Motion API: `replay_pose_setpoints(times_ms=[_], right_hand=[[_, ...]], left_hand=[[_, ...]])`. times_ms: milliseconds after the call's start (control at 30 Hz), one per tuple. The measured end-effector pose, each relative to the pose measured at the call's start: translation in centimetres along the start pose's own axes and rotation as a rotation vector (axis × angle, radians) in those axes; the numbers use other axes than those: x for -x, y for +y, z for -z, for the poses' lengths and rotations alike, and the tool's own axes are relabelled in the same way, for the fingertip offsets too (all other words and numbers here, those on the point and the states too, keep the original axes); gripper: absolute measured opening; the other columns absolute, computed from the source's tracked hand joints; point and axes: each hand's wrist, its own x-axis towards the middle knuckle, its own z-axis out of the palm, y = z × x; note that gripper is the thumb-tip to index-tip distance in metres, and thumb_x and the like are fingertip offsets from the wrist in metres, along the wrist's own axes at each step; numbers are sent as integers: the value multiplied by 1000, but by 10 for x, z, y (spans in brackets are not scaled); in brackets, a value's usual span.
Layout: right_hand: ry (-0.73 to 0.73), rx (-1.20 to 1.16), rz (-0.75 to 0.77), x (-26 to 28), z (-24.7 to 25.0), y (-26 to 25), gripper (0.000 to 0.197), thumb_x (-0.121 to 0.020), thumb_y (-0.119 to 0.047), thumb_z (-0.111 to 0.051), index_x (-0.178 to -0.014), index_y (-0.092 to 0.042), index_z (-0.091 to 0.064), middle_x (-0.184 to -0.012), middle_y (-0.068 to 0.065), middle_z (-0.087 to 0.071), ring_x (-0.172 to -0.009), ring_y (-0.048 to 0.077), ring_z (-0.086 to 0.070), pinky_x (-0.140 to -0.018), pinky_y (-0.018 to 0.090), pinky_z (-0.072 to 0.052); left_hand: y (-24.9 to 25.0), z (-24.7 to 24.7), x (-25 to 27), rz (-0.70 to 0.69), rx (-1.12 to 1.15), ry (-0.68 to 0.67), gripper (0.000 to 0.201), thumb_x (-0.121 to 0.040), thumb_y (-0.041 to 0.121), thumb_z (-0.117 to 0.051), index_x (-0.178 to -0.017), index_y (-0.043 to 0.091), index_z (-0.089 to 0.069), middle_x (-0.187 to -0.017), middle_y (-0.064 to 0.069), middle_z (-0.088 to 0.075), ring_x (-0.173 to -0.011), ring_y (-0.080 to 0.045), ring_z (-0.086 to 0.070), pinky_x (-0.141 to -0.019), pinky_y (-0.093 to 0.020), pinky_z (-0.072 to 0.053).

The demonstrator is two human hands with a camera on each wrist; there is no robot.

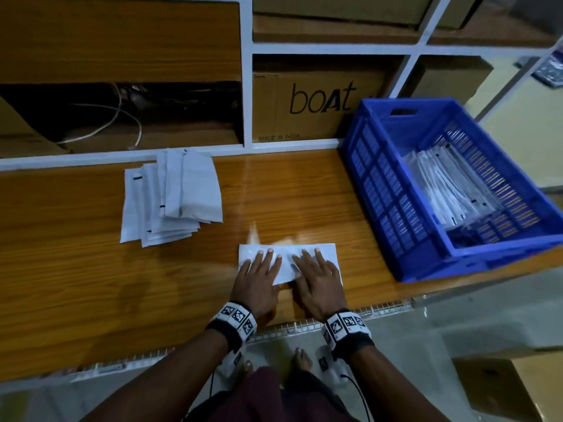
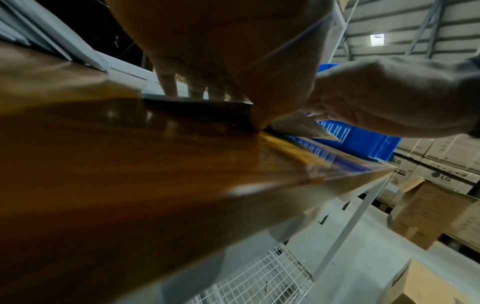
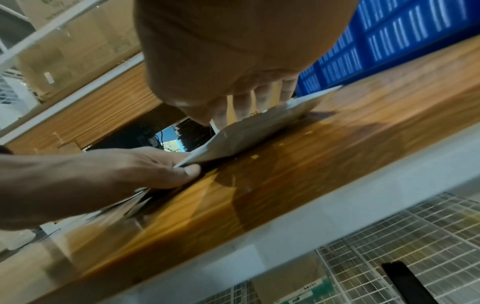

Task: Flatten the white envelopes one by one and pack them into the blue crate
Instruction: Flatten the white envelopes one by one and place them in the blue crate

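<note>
Right now both hands are down flat on a single white envelope [image 1: 288, 263] near the front edge of the counter [image 1: 91, 269], a glossy wood-grain surface that throws back a pale glare. The left hand [image 1: 259, 278] covers the envelope's left half, fingers straight and spread; the right hand [image 1: 318, 280] presses the right half the same way, fingers splayed, nothing gripped. The envelope is a thin rectangle of smooth, slightly shiny paper or plastic, lying long side toward the person.

Back and to the left on the counter sits a loose stack of white envelopes [image 1: 170, 196], fanned and overlapping, some folded, with small dark marks at their edges. Off to the right stands the blue crate [image 1: 405, 269], rigid plastic with slotted walls and a handle cut-out; inside it lie flattened envelopes [image 1: 447, 190] in a slanted pile.

From the left wrist view, the envelope's near edge [image 2: 197, 100] shows as a thin line under the fingertips [image 2: 167, 86], something the head view hides. The right wrist view adds more: the envelope [image 3: 246, 135] is not fully flat, its near edge lifting slightly off the counter, and the left hand's thumb [image 3: 189, 170] sits at its corner.

Behind, a cardboard box [image 1: 310, 102] printed "boAt" fills a white-framed shelf.
</note>
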Motion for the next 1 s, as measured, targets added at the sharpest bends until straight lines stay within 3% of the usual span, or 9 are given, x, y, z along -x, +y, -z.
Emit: replay_pose_setpoints(times_ms=[100, 167, 267, 367, 500, 733, 867, 1000], right_hand=[[-86, 7, -58, -7, -1, 2, 55, -103, -60, -13, -156, -50, -3, -164, -14, 17, -151, 16, 23, -122, 44, 11], [-148, 58, -83, -8, -5, 7, 56, -103, -61, -11, -155, -50, 7, -162, -14, 26, -149, 18, 28, -121, 48, 15], [-197, 109, -93, -10, -9, 13, 57, -103, -60, -8, -153, -49, 17, -159, -13, 34, -148, 19, 32, -120, 50, 16], [-236, 98, -112, -12, -9, 12, 56, -103, -59, -6, -152, -48, 21, -158, -12, 36, -147, 19, 34, -119, 51, 17], [-258, 88, -101, -18, 2, 12, 56, -104, -55, -7, -155, -46, 13, -162, -10, 27, -150, 20, 26, -121, 51, 14], [-257, 123, -55, -26, -3, 24, 57, -104, -54, -10, -154, -48, 16, -163, -9, 28, -150, 24, 27, -118, 59, 15], [-275, 130, -54, -26, -4, 24, 58, -103, -52, -9, -154, -45, 16, -162, -7, 30, -149, 25, 28, -117, 60, 15], [-325, 123, -55, -31, 0, 25, 58, -104, -52, -10, -155, -44, 15, -162, -6, 31, -149, 25, 29, -116, 59, 18]], left_hand=[[3, 4, -4, 10, 43, -39, 78, -99, 53, -39, -164, 25, -6, -172, -1, 4, -158, -22, 3, -127, -48, -6], [5, 6, -7, 14, 87, -39, 78, -98, 51, -40, -164, 27, -6, -172, 1, 6, -158, -22, 5, -126, -50, -4], [12, 6, -12, 9, 87, 72, 72, -102, 43, -38, -164, 29, -4, -172, 2, 7, -158, -24, 4, -126, -52, -3], [24, -3, -18, 60, 103, 80, 62, -109, 40, -26, -164, 31, 0, -171, 6, 11, -158, -23, 10, -126, -51, 4], [30, -16, -23, 157, 115, 19, 60, -109, 44, -17, -162, 34, 9, -169, 10, 19, -156, -19, 20, -125, -52, 11], [28, -22, -25, 146, 121, 26, 73, -92, 55, 3, -162, 36, 7, -167, 11, 19, -157, -20, 15, -124, -54, 7], [29, -23, -24, 153, 123, 54, 67, -96, 53, -3, -160, 35, 12, -168, 10, 17, -157, -21, 13, -125, -55, 5], [33, -20, -22, 177, 110, 14, 65, -107, 45, -20, -160, 35, 16, -165, 11, 26, -155, -19, 22, -125, -53, 10]])
